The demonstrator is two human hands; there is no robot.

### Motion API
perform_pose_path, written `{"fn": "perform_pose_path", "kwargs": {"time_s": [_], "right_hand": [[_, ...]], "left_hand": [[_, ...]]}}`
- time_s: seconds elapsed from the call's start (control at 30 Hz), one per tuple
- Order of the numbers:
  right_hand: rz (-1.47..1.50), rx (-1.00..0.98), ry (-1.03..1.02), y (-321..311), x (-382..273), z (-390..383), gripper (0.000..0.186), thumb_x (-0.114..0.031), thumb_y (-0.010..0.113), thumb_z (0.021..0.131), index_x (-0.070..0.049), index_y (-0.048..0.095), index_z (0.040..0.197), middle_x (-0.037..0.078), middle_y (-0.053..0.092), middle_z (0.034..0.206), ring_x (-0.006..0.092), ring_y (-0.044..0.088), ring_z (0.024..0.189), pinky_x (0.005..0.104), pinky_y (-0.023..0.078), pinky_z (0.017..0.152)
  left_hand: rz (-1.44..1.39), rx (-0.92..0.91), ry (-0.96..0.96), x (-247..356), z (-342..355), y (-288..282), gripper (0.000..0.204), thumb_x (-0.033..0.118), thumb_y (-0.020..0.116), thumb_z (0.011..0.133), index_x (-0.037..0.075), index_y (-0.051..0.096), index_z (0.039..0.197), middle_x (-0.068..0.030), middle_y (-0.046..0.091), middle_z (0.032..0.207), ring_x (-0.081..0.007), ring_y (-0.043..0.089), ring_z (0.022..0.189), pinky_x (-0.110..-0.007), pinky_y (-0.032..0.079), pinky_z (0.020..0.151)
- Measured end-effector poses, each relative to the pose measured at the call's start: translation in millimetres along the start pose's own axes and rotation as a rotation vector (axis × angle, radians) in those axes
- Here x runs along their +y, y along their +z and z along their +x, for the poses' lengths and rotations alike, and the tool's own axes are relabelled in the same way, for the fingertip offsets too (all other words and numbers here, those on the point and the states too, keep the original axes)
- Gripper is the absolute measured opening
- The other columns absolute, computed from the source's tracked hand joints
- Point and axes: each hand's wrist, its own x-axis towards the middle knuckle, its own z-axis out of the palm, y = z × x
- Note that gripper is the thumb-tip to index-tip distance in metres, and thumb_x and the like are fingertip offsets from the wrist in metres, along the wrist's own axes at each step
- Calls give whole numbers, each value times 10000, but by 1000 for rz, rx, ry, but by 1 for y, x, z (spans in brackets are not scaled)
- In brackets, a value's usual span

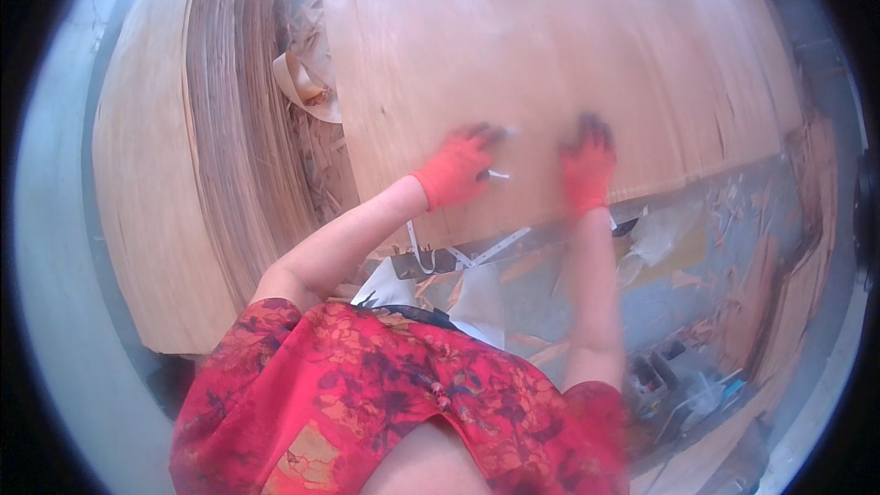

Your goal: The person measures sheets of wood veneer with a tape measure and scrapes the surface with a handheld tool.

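A wide pale wood veneer sheet (550, 37) lies in front of me. My left hand (456, 165), in a red glove with dark fingertips, is closed over it near its front edge. A short piece of white strip (498, 174) pokes out by its fingers, and another white bit shows at the fingertips. My right hand (588, 160), gloved the same way, rests on the sheet a little to the right. Its fingers look stretched out and apart, though motion blurs them. A white perforated strip (490, 247) hangs below the sheet's front edge.
A thick stack of veneer sheets (243, 128) stands at the left. Torn veneer scraps (321, 151) and a curled strip (298, 82) fill the gap beside it. More scraps and clear plastic (655, 238) lie below the sheet, with a cluttered container (653, 376) at lower right.
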Motion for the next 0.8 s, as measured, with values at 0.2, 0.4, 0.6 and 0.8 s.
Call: {"fn": "perform_pose_path", "kwargs": {"time_s": [0.2,0.4,0.6,0.8], "right_hand": [[-77,13,-58,14,20,2,667,-337,672,833,-128,486,1438,115,468,1509,390,409,1377,511,365,1123],[-59,-32,-35,9,20,2,693,-386,677,891,-163,438,1502,58,392,1584,338,390,1398,499,297,1136],[337,145,-188,-5,-30,-5,583,-130,641,884,-112,483,1446,91,575,1393,355,489,1260,451,399,1062],[381,-82,-266,22,-70,-29,594,-39,608,858,-124,489,1434,66,606,1342,329,514,1220,455,443,1011]], "left_hand": [[-32,-7,-8,-1,-2,-3,129,134,679,756,19,643,801,-180,438,1500,-457,371,1365,-553,335,1092],[9,-87,-35,4,4,-5,138,140,677,765,6,653,788,-141,445,1508,-453,373,1369,-558,331,1090],[26,-117,-92,5,7,-3,158,158,663,776,8,684,824,-120,431,1533,-450,384,1356,-551,329,1097],[-340,-163,-151,-8,16,-23,218,174,684,792,-22,695,888,-126,490,1501,-349,427,1355,-457,344,1120]]}}
